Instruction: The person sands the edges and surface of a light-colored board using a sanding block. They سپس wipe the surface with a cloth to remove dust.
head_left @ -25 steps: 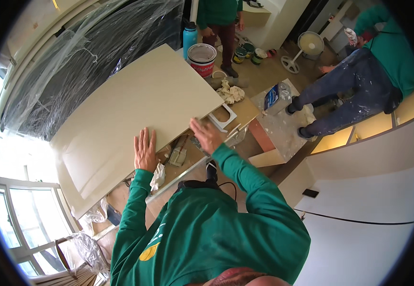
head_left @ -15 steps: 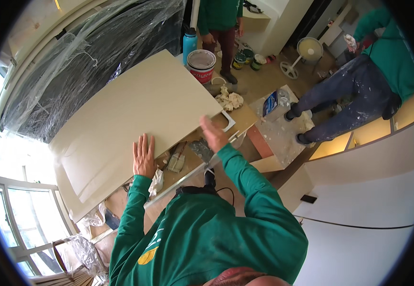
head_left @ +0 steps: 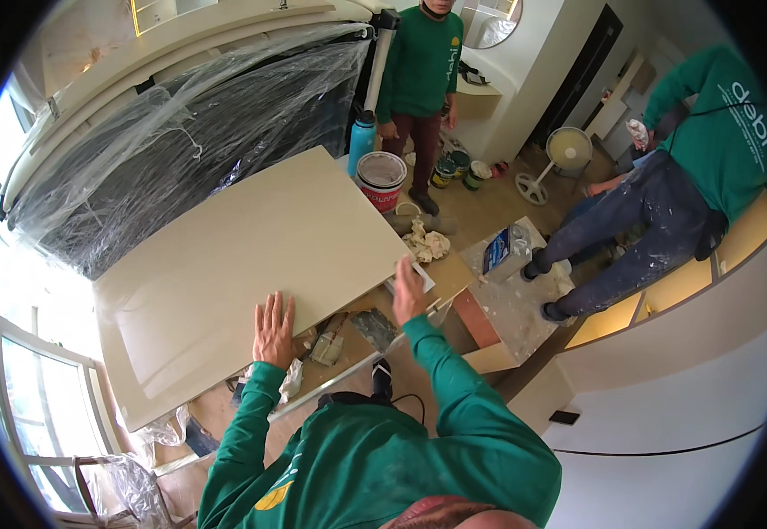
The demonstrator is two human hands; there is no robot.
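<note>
One large cream panel [head_left: 251, 273] lies tilted across the desk [head_left: 454, 273], overhanging toward 8 o'clock; the left hand [head_left: 274, 328] presses flat on its near edge with fingers spread, and the right hand [head_left: 407, 289] rests open at its 4 o'clock corner, neither clamped. With no closed grip, the panel could slide off. Count: one panel, one paint bucket [head_left: 381, 180], one blue bottle [head_left: 362, 139], two other people [head_left: 419, 70].

The big cream panel [head_left: 242, 264] looks smooth and matt, like painted board, with a faint sheen near its lower edge. Crinkled clear plastic sheeting [head_left: 189, 132] behind it shines glossy, and the crumpled rag [head_left: 425, 244] beside it is soft, paint-stained cloth.
</note>
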